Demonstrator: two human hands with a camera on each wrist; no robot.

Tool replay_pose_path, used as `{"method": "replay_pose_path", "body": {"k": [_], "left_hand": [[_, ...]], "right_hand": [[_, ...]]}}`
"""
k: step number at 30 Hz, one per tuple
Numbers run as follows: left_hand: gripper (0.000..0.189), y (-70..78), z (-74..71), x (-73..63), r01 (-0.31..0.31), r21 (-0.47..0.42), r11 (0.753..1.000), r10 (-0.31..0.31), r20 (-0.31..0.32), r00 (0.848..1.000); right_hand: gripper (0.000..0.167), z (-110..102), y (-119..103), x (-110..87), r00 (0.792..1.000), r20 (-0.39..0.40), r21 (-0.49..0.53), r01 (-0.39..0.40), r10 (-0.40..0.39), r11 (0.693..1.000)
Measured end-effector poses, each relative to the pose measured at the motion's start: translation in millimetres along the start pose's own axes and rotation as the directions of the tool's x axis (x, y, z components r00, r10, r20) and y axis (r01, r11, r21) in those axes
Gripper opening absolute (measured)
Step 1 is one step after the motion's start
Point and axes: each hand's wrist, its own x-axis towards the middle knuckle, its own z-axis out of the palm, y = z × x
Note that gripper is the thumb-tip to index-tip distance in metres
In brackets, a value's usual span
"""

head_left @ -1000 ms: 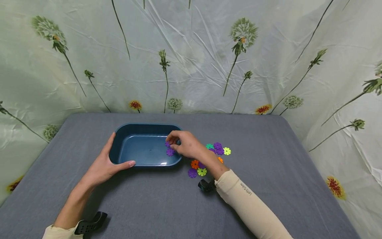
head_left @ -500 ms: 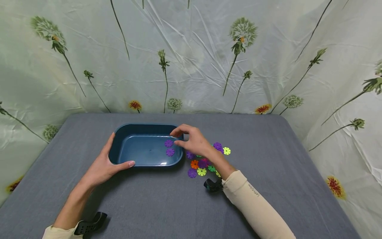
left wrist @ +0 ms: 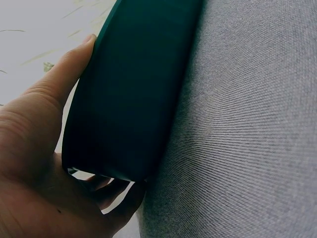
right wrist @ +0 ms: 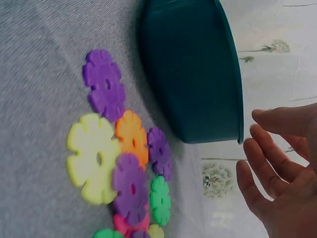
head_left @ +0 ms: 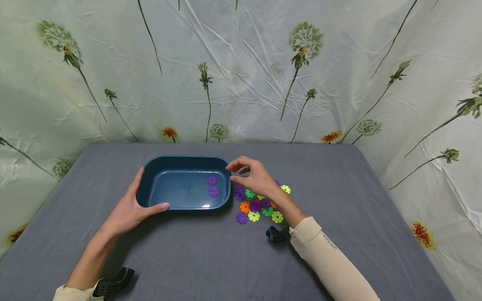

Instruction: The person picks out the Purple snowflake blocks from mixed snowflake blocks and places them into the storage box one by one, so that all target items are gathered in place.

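Note:
My left hand [head_left: 128,210] grips the left end of a blue plastic tub [head_left: 175,190], its thumb along the near rim. In the left wrist view, the thumb lies on the rim and the fingers [left wrist: 126,201] curl round the corner. Two purple snowflake discs, one farther back [head_left: 212,180] and one nearer [head_left: 214,191], lie inside the tub at its right end. My right hand [head_left: 256,177] hovers just beyond the tub's right rim, holding nothing, thumb and fingertips apart. Below it, several notched discs [head_left: 244,207] in purple, orange, green, yellow and pink lie in an overlapping cluster.
A grey cloth [head_left: 211,255] covers the table. Behind it hangs a pale curtain [head_left: 248,83] printed with dandelions. A black wrist camera [head_left: 278,235] sits below my right wrist, and another [head_left: 114,282] by my left wrist.
My right hand has drawn back to the right out of the tub, letting go of a purple disc, which now lies inside. More of the cluster shows. My left hand has stayed put.

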Motion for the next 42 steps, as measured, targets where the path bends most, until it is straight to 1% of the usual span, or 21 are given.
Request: {"method": "replay_pose_path", "body": {"k": [7,14,18,26,34,40,42], "left_hand": [[0.134,-2.1,-0.3,0.3,-0.001,0.004,1.0,0.001,0.001,1.0],[0.134,-0.1,-0.8,0.9,-0.01,-0.001,1.0,0.01,-0.002,1.0],[0.133,-0.3,-1.2,0.4,-0.017,-0.005,1.0,0.017,0.0,1.0],[0.133,-1.2,-0.6,0.0,-0.01,-0.003,1.0,0.01,0.003,1.0],[0.134,-1.7,0.3,0.1,-0.005,-0.008,1.0,0.005,0.003,1.0],[0.133,-1.5,0.3,0.6,-0.005,-0.007,1.0,0.005,0.004,1.0],[0.133,-1.5,-0.1,0.8,-0.005,-0.006,1.0,0.005,0.002,1.0]], "right_hand": [[0.026,-2.7,7.4,-5.6,0.999,0.004,-0.023,-0.034,0.034,0.999],[0.028,-3.6,14.0,-10.1,0.996,0.016,-0.034,-0.083,0.083,0.996],[0.029,-3.3,17.0,-11.4,0.996,0.021,-0.038,-0.091,0.091,0.995],[0.032,-1.9,23.3,-12.8,0.987,0.079,-0.031,-0.138,0.14,0.99],[0.034,2.0,31.6,-12.5,0.981,0.116,-0.099,-0.147,0.158,0.984],[0.035,4.6,31.1,-11.7,0.97,0.147,-0.136,-0.175,0.194,0.975],[0.035,5.4,30.5,-11.1,0.969,0.151,-0.145,-0.175,0.196,0.974]]}}
